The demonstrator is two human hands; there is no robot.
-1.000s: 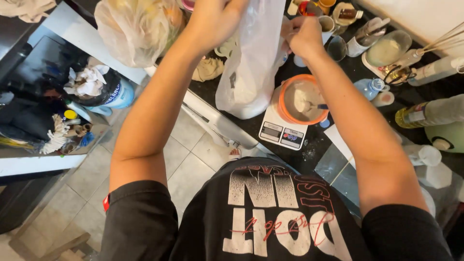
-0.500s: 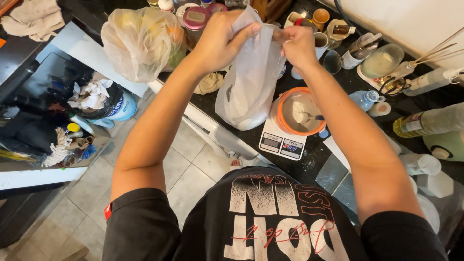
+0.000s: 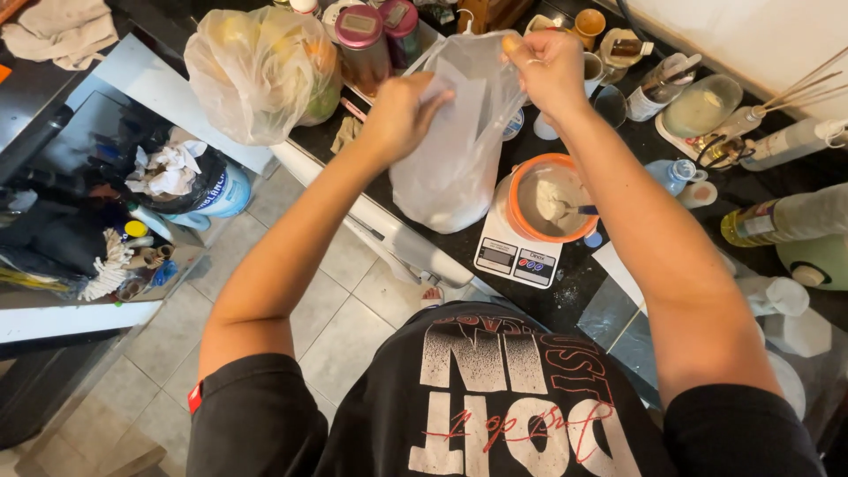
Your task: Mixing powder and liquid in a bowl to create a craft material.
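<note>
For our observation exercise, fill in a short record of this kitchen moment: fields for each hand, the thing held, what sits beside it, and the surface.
Left hand: pinches the upper edge of the bag
Right hand: grips the bag's top on the other side
Held thing: clear plastic bag, white contents at the bottom
Beside it: orange-rimmed bowl with white powder and a spoon, on a white scale
Surface: dark counter

- The left hand (image 3: 402, 115) and right hand (image 3: 546, 66) grip the top of a clear plastic bag (image 3: 455, 150) between them.
- Below the right hand, an orange bowl (image 3: 549, 199) of white powder sits on a kitchen scale (image 3: 517, 256).
- A bag of produce (image 3: 261, 71) lies left of the left hand on the table (image 3: 565, 291).
</note>
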